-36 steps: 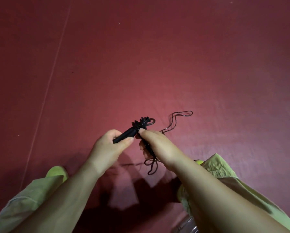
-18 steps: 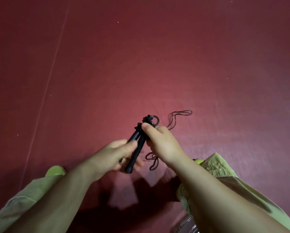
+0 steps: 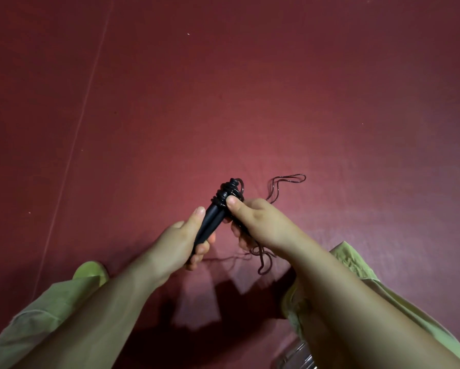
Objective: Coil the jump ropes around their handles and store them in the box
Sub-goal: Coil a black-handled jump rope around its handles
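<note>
Your left hand wraps its grip around the lower end of the black handles, thumb lying along them. The handles tilt toward 1 o'clock at centre frame, above the red floor. Your right hand pinches the rope against them just below the coiled turns. Loose rope trails to 2 o'clock and hangs under your right wrist.
</note>
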Demonstrator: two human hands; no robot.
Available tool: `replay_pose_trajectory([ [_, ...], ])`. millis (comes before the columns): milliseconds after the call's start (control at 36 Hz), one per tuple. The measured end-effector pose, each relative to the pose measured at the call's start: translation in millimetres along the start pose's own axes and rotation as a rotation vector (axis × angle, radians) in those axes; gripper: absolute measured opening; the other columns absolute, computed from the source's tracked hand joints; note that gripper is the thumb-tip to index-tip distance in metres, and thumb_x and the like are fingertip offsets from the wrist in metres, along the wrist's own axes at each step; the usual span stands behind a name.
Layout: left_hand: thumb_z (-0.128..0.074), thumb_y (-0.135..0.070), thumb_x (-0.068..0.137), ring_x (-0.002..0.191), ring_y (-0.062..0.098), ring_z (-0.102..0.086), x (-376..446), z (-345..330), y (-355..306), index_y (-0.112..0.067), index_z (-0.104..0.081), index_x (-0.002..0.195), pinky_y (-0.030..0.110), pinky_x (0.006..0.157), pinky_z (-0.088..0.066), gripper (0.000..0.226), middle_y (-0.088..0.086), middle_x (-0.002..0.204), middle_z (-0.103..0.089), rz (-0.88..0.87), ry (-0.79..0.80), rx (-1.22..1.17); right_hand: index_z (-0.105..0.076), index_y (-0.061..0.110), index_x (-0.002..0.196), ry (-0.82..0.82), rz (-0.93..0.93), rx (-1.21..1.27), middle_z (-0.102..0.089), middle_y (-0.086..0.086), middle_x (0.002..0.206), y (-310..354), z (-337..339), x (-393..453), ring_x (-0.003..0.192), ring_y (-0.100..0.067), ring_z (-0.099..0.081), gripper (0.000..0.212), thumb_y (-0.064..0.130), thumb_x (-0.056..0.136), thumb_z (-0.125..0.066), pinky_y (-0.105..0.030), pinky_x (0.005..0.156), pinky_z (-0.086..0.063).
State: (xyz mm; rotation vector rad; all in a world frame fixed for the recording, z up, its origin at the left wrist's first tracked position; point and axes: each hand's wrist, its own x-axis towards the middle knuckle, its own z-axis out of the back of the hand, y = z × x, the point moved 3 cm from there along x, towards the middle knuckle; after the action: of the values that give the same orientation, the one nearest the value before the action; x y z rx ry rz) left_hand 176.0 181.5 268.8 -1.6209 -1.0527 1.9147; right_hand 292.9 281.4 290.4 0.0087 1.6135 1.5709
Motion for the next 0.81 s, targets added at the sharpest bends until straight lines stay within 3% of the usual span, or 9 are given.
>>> replay_pose_trajectory([
  [167,-0.028,-0.047,0.101,0.043,0.012,-0.032,3.4,3.3,-0.8,-0.008,-0.056,0.074,0.026,0.048,-0.03,0.054,-0.006,0.046,-0.038,-0.099,-0.031,0.006,-0.058,0.017,0.061,-0.193,0.027,-0.231,-0.039,0.009,0.037,-2.3,4.2,2.0,0.037,-0.007,-0.038,0.049,0.052,0.094,-0.048,-0.024,0.048,-0.033],
  [278,-0.028,-0.06,0.08,0.042,0.009,-0.038,10.2,8.6,2.5,-0.014,-0.058,0.07,0.03,0.056,-0.033,0.056,-0.008,0.045,-0.044,-0.176,-0.11,0.121,-0.053,0.017,0.054,-0.312,0.082,-0.297,-0.038,0.007,0.035,-1.9,1.4,0.4,0.036,-0.006,-0.037,0.052,0.051,0.094,-0.048,-0.019,0.042,-0.028],
  [333,-0.031,-0.059,0.083,0.05,0.007,-0.049,10.5,13.3,2.4,-0.016,-0.059,0.074,0.033,0.061,-0.039,0.053,-0.01,0.051,-0.053,-0.216,-0.191,0.194,-0.056,0.017,0.058,-0.313,0.078,-0.228,-0.043,0.008,0.036,-4.2,-3.9,0.7,0.037,-0.005,-0.04,0.051,0.05,0.095,-0.047,-0.022,0.047,-0.034],
  [417,-0.036,-0.05,0.096,0.078,0.028,-0.057,9.7,22.2,1.5,-0.014,-0.056,0.08,0.041,0.074,-0.043,0.044,0.003,0.072,-0.06,-0.299,-0.354,0.432,-0.065,0.01,0.081,-0.186,0.029,-0.01,-0.056,0.005,0.054,-8.2,-15.8,1.2,0.047,-0.01,-0.051,0.051,0.049,0.099,-0.038,-0.027,0.056,-0.043],
  [472,-0.032,-0.06,0.088,0.08,0.034,-0.054,9.3,24.4,3.0,-0.014,-0.053,0.081,0.044,0.074,-0.044,0.051,0.007,0.075,-0.059,-0.357,-0.399,0.54,-0.064,0.003,0.095,-0.098,0.001,0.034,-0.059,-0.003,0.066,-6.4,-20.6,-0.6,0.053,-0.014,-0.053,0.056,0.049,0.1,-0.033,-0.023,0.055,-0.044],
  [528,-0.027,-0.066,0.081,0.081,0.034,-0.055,8.3,23.7,5.3,-0.018,-0.052,0.082,0.043,0.071,-0.046,0.053,0.003,0.077,-0.06,-0.419,-0.427,0.669,-0.064,0.003,0.096,-0.064,-0.028,0.074,-0.059,-0.005,0.067,-4.7,-21.5,-2.4,0.053,-0.017,-0.053,0.058,0.052,0.099,-0.032,-0.02,0.049,-0.042],
  [611,-0.024,-0.066,0.08,0.081,0.035,-0.058,5.5,19.5,4.3,-0.017,-0.057,0.088,0.041,0.066,-0.047,0.06,0.004,0.08,-0.063,-0.545,-0.46,0.87,-0.064,0.008,0.084,-0.097,-0.086,0.129,-0.055,-0.002,0.059,-5.2,-20.4,-4.2,0.046,-0.015,-0.048,0.06,0.059,0.095,-0.035,-0.02,0.043,-0.036],
  [722,-0.036,-0.059,0.083,0.066,0.034,-0.059,1.1,15.0,1.6,-0.012,-0.059,0.082,0.039,0.052,-0.048,0.053,0.004,0.068,-0.061,-0.663,-0.476,0.992,-0.061,0.011,0.073,-0.172,-0.111,0.127,-0.047,0.0,0.053,-7.4,-19.6,-3.3,0.039,-0.012,-0.036,0.052,0.054,0.096,-0.042,-0.02,0.04,-0.028],
  [806,-0.042,-0.062,0.077,0.07,0.029,-0.057,0.7,11.7,-1.0,-0.015,-0.056,0.085,0.038,0.06,-0.048,0.049,0.0,0.072,-0.058,-0.65,-0.455,0.888,-0.051,0.02,0.061,-0.196,-0.059,0.093,-0.04,0.007,0.047,-6.9,-17.8,-2.4,0.04,-0.01,-0.031,0.045,0.049,0.095,-0.046,-0.03,0.047,-0.024],
])
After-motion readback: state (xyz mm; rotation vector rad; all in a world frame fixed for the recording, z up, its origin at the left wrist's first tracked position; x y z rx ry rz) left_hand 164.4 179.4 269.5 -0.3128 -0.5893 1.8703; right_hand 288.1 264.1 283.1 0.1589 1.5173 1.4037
